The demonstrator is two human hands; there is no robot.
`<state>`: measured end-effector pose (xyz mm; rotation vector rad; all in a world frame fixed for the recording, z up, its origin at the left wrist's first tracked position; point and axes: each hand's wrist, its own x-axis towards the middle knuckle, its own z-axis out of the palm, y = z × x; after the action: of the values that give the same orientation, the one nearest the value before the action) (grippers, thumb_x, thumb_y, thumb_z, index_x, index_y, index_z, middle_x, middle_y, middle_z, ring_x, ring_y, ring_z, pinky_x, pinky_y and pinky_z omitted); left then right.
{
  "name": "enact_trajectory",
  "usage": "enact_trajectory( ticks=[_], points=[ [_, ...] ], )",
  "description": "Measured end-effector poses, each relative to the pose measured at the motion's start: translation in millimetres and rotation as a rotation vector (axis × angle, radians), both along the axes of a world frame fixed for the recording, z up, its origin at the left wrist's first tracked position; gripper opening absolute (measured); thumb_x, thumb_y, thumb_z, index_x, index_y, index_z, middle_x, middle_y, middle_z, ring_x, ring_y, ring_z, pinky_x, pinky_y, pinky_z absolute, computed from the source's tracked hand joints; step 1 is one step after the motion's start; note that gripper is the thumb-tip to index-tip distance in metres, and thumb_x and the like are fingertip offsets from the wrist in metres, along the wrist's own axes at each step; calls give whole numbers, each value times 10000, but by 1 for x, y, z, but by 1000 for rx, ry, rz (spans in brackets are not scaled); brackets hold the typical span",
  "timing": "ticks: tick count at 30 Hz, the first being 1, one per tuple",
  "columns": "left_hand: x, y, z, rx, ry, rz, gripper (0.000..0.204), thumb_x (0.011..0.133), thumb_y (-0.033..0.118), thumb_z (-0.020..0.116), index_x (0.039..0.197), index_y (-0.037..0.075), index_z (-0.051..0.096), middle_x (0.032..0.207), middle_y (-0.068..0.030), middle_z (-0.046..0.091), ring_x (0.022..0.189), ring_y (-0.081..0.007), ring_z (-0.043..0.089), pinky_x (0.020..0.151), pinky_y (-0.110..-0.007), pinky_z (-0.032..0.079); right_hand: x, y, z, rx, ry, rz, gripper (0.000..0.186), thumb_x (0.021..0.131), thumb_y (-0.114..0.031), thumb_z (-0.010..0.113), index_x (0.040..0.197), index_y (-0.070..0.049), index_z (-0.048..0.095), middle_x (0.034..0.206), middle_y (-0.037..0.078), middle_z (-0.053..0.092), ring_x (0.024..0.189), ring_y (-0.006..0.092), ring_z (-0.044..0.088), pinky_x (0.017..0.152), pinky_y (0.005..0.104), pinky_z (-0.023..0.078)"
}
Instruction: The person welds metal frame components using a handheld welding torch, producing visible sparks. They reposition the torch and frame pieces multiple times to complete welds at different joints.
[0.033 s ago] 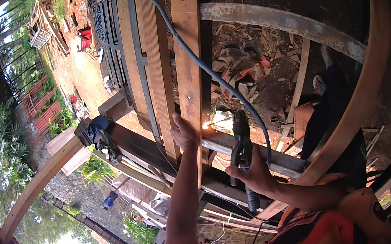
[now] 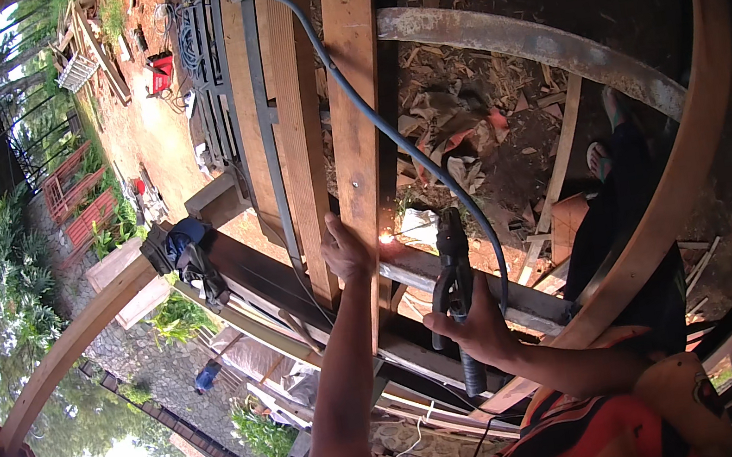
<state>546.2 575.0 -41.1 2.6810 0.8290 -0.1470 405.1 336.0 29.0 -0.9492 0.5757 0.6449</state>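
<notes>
My right hand point(image 2: 478, 325) is closed round a black welding electrode holder point(image 2: 455, 272), held upright beside a grey metal bar point(image 2: 414, 268). A blue-grey cable point(image 2: 432, 168) loops over the holder and the wood. My left hand point(image 2: 346, 252), thumb raised, is closed against the edge of a long wooden beam point(image 2: 357, 136); its fingertips are partly hidden. Between the hands a small bright spark point(image 2: 386, 238) glows where the metal bar meets the beam. Any electrode in the holder is too thin to make out.
A curved metal strip point(image 2: 535, 36) and a curved wooden rail point(image 2: 664, 215) frame the right side. Below lies ground with wood scraps and crumpled sheets point(image 2: 454, 123). A dark bundle of cloth point(image 2: 186, 244) sits on the frame at left. A red machine point(image 2: 160, 73) stands far off.
The glow at the joint has become smaller and redder. Both hands and the electrode holder stay almost where they were.
</notes>
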Motion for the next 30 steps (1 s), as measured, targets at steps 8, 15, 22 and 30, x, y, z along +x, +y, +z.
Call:
enact_trajectory(
  ticks=[8, 15, 22, 30],
  points=[
    [4, 4, -5, -5, -3, -29, 819, 1036, 679, 344, 775, -58, 587, 655, -259, 529, 634, -398, 476, 657, -561, 360, 1, 5, -6, -6, -25, -2, 823, 831, -489, 834, 1304, 15, 387, 1097, 151, 555, 1014, 239, 586, 881, 433, 488],
    [4, -8, 1, -27, 12, 26, 817, 1032, 683, 355, 826, -63, 615, 716, -276, 565, 688, -406, 497, 704, -555, 383, -3, 3, -9, -18, -9, 17, 805, 815, -496, 843, 1274, 10, 416, 1093, 144, 551, 1011, 227, 581, 875, 420, 488],
    [-1, 30, -31, 16, 41, -45, 622, 1048, 581, 416, 955, -11, 585, 826, -174, 571, 793, -325, 537, 716, -474, 418, -9, 13, -15, -88, 3, -120, 815, 798, -503, 861, 1249, 24, 432, 1058, 117, 530, 966, 213, 569, 837, 415, 492],
    [7, 19, -16, 35, 27, 30, 909, 998, 737, 324, 1044, -78, 723, 910, -345, 682, 901, -532, 640, 823, -630, 431, -11, 42, -36, 68, -170, -467, 776, 865, -16, 772, 1504, -67, 334, 815, 35, 542, 561, 139, 583, 449, 298, 519]
  ],
)
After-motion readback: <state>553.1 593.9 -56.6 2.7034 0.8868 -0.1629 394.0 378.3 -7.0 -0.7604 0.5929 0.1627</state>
